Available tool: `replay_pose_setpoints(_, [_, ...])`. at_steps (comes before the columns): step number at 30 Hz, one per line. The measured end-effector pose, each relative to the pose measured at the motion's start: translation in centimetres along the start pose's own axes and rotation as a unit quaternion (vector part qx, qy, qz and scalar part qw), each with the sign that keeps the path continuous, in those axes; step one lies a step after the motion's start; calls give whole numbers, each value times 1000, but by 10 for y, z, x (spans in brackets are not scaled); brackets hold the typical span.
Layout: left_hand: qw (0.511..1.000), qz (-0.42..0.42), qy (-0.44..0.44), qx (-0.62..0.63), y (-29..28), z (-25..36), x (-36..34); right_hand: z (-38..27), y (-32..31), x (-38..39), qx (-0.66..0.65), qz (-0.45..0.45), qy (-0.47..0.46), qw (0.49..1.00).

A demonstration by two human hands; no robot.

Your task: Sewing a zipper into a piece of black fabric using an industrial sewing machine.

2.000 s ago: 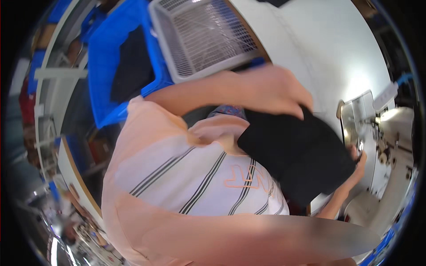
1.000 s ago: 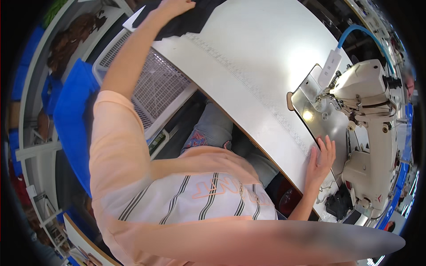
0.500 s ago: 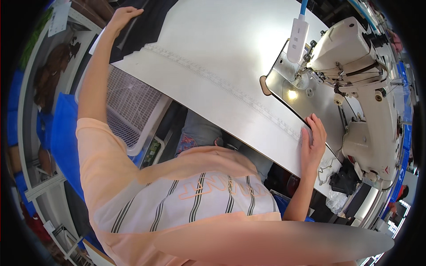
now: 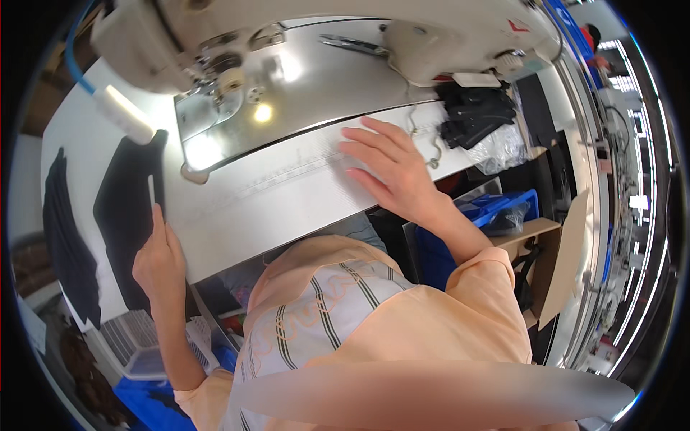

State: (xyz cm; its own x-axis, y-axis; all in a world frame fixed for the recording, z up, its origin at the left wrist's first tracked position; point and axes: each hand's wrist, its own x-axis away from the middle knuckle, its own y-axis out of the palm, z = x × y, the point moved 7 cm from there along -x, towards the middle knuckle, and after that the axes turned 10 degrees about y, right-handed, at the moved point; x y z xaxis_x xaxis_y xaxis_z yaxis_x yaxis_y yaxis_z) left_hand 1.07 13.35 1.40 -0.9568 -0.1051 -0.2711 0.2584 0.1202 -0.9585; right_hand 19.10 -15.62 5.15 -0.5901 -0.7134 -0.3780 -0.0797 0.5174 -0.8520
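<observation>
My left hand [image 4: 158,258] grips the near edge of a flat black fabric piece [image 4: 126,208] lying on the white table [image 4: 280,201] left of the sewing machine. A small white tag shows on the fabric by my thumb. My right hand [image 4: 392,169] rests flat and open on the table, fingers spread, just in front of the machine's metal bed plate [image 4: 287,100]. The cream sewing machine [image 4: 316,32] stands across the top, with its needle area [image 4: 223,82] and a lit lamp spot on the plate.
A second dark cloth [image 4: 65,237] lies at the far left of the table. A heap of black fabric and clear plastic [image 4: 478,118] sits at the table's right end. A blue bin [image 4: 499,212] stands below right; a white mesh basket [image 4: 136,348] below left.
The view has swung toward the machine. My left hand has brought the black fabric from the far table corner to a spot left of the machine. My right hand stays flat near the plate.
</observation>
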Motion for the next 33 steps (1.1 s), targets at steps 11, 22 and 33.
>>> replay_pose_setpoints(11, [996,13,-82,18,16,-30,-84,365,-210,67,344,115,367,857])
replay_pose_setpoints(22, [936,83,-95,328,8,-1,-46,410,-246,135,-540,363,396,648])
replay_pose_setpoints(33, [986,84,110,95,-36,100,-51,-51,40,-27,-121,-113,-170,971])
